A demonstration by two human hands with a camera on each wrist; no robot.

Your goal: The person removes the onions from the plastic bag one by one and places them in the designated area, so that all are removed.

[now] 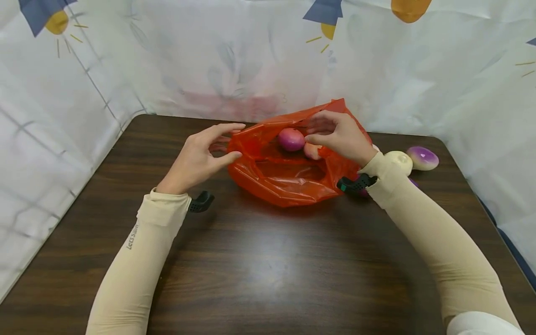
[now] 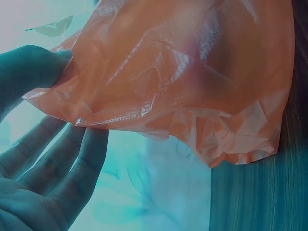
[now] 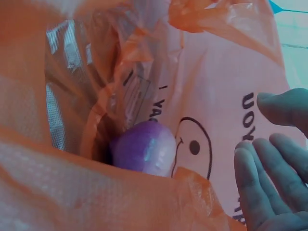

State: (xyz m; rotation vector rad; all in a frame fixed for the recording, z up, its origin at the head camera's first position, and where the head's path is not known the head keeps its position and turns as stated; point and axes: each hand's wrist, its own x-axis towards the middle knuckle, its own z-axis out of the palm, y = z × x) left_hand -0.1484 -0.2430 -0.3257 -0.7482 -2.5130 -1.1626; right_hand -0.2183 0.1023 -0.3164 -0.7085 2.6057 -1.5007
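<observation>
A red-orange plastic bag [image 1: 289,197] lies with its mouth spread towards me. My left hand [image 1: 201,156] is at the bag's left edge; in the left wrist view its thumb touches one face while the straight fingers [image 2: 72,166] reach behind the edge. Over the bag's right side is my right hand [image 1: 341,135], fingers extended and nothing in its grasp. Inside the bag sit a purple, onion-like vegetable [image 1: 291,139] and a pinkish round one [image 1: 312,151]. The right wrist view shows a purple-and-white onion-like vegetable [image 3: 147,148] against the bag's printed wall.
Right of the bag, a pale round vegetable [image 1: 399,162] and a purple-and-white oval one [image 1: 423,158] lie on the dark wooden table [image 1: 268,279]. More purple shows partly hidden under the right wrist. A white patterned sheet [image 1: 188,60] hangs behind the table.
</observation>
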